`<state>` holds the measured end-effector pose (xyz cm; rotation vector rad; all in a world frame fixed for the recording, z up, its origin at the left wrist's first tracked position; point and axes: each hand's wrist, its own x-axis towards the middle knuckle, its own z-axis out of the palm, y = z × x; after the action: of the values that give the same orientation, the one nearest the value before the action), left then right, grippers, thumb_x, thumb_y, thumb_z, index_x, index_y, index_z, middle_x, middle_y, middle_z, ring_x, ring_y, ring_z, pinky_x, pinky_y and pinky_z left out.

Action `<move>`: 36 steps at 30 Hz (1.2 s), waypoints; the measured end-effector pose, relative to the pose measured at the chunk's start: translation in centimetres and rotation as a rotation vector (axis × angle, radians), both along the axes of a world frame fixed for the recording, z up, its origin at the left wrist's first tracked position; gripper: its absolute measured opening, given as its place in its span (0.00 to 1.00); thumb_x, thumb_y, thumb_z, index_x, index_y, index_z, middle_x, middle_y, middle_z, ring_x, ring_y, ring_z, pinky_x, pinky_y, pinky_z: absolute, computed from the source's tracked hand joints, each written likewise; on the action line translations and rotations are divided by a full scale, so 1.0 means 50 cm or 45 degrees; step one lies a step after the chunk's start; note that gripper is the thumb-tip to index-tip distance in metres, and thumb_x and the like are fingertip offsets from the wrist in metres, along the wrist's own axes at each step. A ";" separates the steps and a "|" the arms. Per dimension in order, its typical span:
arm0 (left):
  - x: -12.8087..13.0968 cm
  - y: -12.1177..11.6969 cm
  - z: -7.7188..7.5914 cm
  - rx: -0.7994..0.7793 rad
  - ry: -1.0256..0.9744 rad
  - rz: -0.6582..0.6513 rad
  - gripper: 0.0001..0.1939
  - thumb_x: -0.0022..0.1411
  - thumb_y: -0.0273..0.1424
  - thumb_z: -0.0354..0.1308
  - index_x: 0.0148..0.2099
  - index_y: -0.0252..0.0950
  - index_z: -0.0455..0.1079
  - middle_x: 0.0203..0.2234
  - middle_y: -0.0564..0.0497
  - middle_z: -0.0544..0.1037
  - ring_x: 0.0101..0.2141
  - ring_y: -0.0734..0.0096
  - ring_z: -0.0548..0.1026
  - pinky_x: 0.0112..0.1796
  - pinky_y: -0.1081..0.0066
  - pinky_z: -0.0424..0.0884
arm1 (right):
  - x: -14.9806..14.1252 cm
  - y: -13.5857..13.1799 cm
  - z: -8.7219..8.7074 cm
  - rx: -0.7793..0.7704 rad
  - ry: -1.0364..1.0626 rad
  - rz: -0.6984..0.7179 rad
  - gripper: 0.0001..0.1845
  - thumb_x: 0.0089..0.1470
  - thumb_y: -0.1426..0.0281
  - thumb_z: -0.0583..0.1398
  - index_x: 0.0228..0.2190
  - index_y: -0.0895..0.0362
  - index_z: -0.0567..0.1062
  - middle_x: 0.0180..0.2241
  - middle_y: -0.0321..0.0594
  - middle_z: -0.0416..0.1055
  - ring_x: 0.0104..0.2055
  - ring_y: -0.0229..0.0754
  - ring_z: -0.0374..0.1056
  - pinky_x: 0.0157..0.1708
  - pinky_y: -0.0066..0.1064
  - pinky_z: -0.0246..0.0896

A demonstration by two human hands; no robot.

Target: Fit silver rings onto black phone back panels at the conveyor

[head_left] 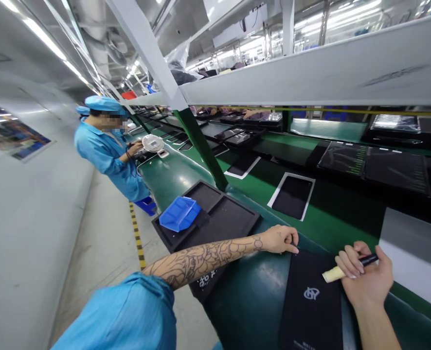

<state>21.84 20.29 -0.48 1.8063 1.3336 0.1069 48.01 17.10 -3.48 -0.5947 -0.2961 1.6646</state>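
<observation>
A black tablet (306, 318) with a pale logo on its back lies on the green worktop, its lower end cut off by the frame's edge. At its upper left corner my left hand (281, 239) is closed, thumb and fingertips pinching that corner. My right hand (368, 279), palm turned up beside the tablet's right edge, grips a brush-like tool (332, 275) with a dark handle and a pale yellow, flat end. That yellow end points left, over the tablet's upper right part.
Left of the tablet stands a black divided tray (233, 214) with a blue plastic bin (180, 214) on it. Ahead, the green conveyor belt (259, 189) carries tablets on white sheets (306, 210). A green post (203, 148) rises between. A co-worker in blue (102, 141) works further left near a white fan (152, 143).
</observation>
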 end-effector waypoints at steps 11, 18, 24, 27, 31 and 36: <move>0.045 0.074 0.017 -0.098 0.238 -0.210 0.21 0.48 0.35 0.84 0.39 0.38 0.76 0.37 0.53 0.80 0.29 0.71 0.80 0.34 0.72 0.76 | -0.001 0.005 -0.001 -0.065 0.100 0.017 0.17 0.63 0.55 0.64 0.31 0.55 0.74 0.18 0.27 0.49 0.16 0.32 0.45 0.15 0.24 0.50; 0.070 0.113 0.025 0.019 0.457 -0.291 0.30 0.39 0.36 0.86 0.43 0.37 0.76 0.49 0.44 0.76 0.41 0.60 0.79 0.37 0.68 0.73 | 0.008 0.000 -0.002 0.034 0.081 0.053 0.21 0.61 0.50 0.64 0.29 0.55 0.73 0.17 0.29 0.51 0.17 0.33 0.47 0.17 0.27 0.52; 0.046 0.088 0.037 0.098 0.317 -0.315 0.29 0.46 0.37 0.85 0.46 0.37 0.76 0.44 0.48 0.77 0.44 0.60 0.78 0.41 0.69 0.73 | -0.037 0.001 0.032 0.225 -0.094 0.093 0.25 0.62 0.50 0.60 0.21 0.54 0.66 0.15 0.31 0.49 0.16 0.35 0.48 0.18 0.29 0.49; -0.029 -0.001 0.046 0.322 -0.045 -0.165 0.20 0.62 0.34 0.77 0.51 0.37 0.75 0.50 0.45 0.75 0.48 0.63 0.77 0.46 0.68 0.75 | -0.070 0.000 0.040 0.359 -0.220 0.095 0.26 0.63 0.50 0.59 0.21 0.53 0.64 0.16 0.33 0.51 0.18 0.37 0.50 0.19 0.30 0.50; -0.186 -0.193 0.060 0.685 -0.183 0.290 0.08 0.79 0.37 0.58 0.51 0.39 0.73 0.50 0.45 0.77 0.53 0.62 0.75 0.58 0.62 0.72 | -0.110 0.001 0.036 0.431 -0.358 0.131 0.26 0.64 0.50 0.57 0.21 0.53 0.64 0.17 0.33 0.52 0.20 0.38 0.49 0.20 0.30 0.49; -0.322 -0.397 0.032 0.691 0.297 0.537 0.14 0.82 0.39 0.51 0.61 0.44 0.72 0.58 0.43 0.75 0.56 0.56 0.74 0.56 0.57 0.72 | -0.151 0.008 0.044 0.437 -0.476 0.140 0.28 0.64 0.50 0.60 0.20 0.53 0.63 0.17 0.32 0.51 0.20 0.37 0.45 0.18 0.29 0.43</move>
<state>5.73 0.47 1.11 1.9818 1.9841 0.5444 40.44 17.49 -1.26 -0.6336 -0.8805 1.5515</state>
